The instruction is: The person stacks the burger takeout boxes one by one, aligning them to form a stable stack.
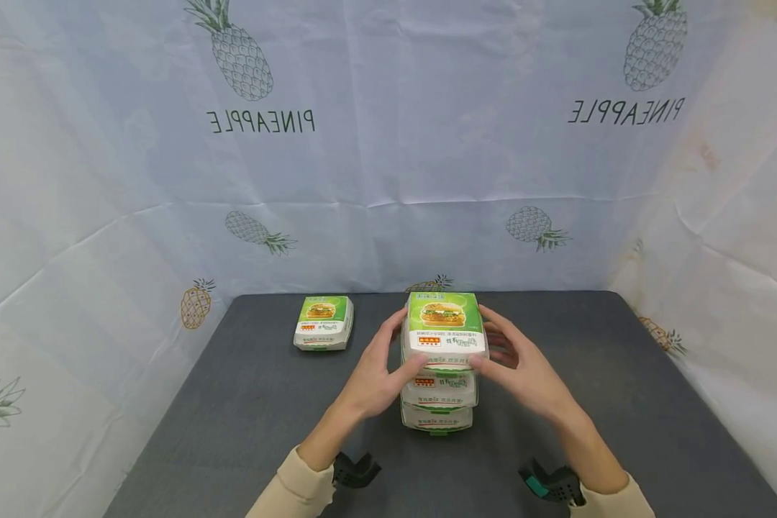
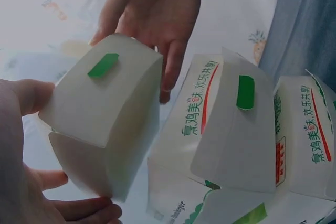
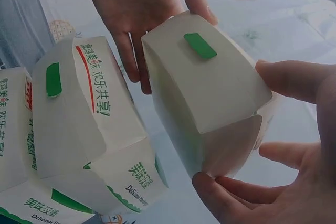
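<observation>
Both hands hold a green and white cardboard burger box point(image 1: 445, 327) between them, above two more burger boxes stacked one on the other. My left hand point(image 1: 377, 370) grips its left side, thumb at the front corner. On the opposite side my right hand point(image 1: 527, 370) grips it the same way. Beneath are the upper stacked box point(image 1: 442, 392) and the lower stacked box point(image 1: 437, 419). In the left wrist view a gap shows between the held box point(image 2: 100, 98) and the upper stacked box point(image 2: 239, 135). The right wrist view shows the held box's point(image 3: 205, 82) pale underside and green tab.
Another burger box point(image 1: 324, 327) stands alone at the back left of the dark table point(image 1: 246, 403). A pale cloth point(image 1: 388, 158) with pineapple prints hangs behind and along both sides. Black wrist straps point(image 1: 356, 471) sit near the sleeves.
</observation>
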`<state>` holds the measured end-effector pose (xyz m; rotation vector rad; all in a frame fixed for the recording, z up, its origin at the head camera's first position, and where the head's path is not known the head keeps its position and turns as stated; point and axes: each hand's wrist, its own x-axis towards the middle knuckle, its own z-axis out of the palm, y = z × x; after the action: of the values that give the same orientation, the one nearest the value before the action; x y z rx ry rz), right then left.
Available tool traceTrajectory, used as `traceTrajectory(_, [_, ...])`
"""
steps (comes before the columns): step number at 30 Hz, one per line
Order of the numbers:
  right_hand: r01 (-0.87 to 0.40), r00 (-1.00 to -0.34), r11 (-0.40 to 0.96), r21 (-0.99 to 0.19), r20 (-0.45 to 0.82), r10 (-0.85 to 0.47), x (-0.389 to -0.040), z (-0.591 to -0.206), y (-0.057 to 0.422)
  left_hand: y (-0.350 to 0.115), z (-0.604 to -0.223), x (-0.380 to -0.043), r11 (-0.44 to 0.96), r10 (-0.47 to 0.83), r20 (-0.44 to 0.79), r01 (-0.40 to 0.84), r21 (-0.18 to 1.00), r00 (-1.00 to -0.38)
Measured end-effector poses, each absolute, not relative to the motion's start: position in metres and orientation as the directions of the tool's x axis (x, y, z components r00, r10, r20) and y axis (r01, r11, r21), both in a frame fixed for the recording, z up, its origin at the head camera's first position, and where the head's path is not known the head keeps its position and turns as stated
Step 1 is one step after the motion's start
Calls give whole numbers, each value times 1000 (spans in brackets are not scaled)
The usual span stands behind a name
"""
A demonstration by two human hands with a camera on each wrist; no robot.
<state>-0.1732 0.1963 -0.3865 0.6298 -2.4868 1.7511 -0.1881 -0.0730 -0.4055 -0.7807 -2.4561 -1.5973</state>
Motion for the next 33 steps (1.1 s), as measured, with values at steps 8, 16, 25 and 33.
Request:
traceTrajectory(8, [-325, -914, 251, -912, 235, -329, -172, -392, 195, -76, -412, -185, 329, 363, 349, 469, 820, -864])
traceTrajectory(16, [-322, -909, 232, -918, 231, -346, -174, -395, 195, -78, -416, -183, 315, 367, 353, 472, 824, -861])
traceTrajectory(25, [-316, -918, 303, -899, 209, -337, -173, -395, 194, -80, -419, -183, 304, 392, 337, 466, 831, -856])
traceTrajectory(33, [-310, -923, 321, -895, 203, -326, -172, -395, 193, -80, -419, -183, 325, 396, 307, 445, 834, -865])
